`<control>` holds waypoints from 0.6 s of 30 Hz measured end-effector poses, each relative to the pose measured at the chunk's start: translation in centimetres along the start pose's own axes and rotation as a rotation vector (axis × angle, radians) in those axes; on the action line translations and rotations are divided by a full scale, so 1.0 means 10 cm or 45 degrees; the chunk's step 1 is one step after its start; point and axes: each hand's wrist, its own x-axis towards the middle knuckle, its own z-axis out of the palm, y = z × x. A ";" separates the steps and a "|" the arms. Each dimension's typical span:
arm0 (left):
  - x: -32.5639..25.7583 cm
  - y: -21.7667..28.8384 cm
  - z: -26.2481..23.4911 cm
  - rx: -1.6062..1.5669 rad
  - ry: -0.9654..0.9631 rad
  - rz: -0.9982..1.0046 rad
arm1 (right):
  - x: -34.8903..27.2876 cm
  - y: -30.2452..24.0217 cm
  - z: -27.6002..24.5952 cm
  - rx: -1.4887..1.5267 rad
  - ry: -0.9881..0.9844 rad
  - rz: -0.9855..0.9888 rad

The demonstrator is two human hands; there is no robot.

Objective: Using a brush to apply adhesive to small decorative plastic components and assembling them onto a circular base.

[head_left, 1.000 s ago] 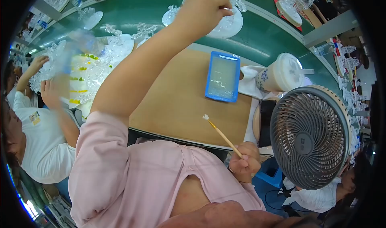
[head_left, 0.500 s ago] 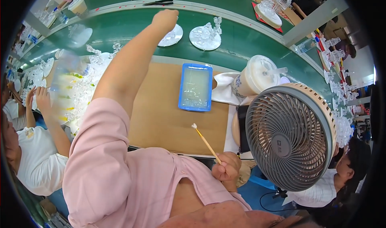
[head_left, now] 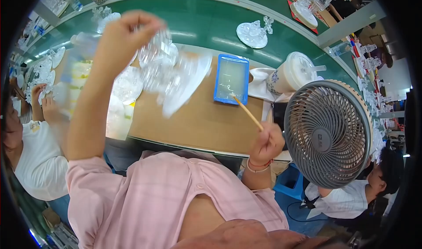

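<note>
My left hand point(head_left: 132, 31) is raised over the left part of the work mat, its fingers closed on a clear plastic ornament with a round white base point(head_left: 187, 86). The ornament is tilted and smeared by motion. In my right hand point(head_left: 267, 141) is a slim wooden brush point(head_left: 249, 112), pinched near its handle end. Its tip reaches the near end of a blue rectangular tray point(head_left: 217, 80) that holds a pale, cloudy liquid. The tray rests on the brown mat point(head_left: 189, 128).
To the tray's right stand a lidded cup with a straw point(head_left: 285, 75) and a large grey fan point(head_left: 327, 135). Another clear ornament point(head_left: 252, 34) sits on the green table, with several more at left. A person point(head_left: 37, 161) works on my left, another point(head_left: 351, 200) on my right.
My left hand has come back from the far side of the table, bringing the clear ornament. My right hand has moved up, taking the brush tip from above the mat to the tray.
</note>
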 end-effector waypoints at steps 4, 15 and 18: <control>-0.61 -0.44 0.10 -0.424 -0.138 -0.290 | 0.00 0.07 0.17 0.036 0.020 0.299; -0.97 -0.56 0.40 0.038 -0.104 -0.026 | 0.22 0.15 0.46 -0.083 -0.100 0.350; -0.87 -0.68 0.36 0.202 -0.002 0.373 | 0.24 0.16 0.44 -0.048 -0.160 0.411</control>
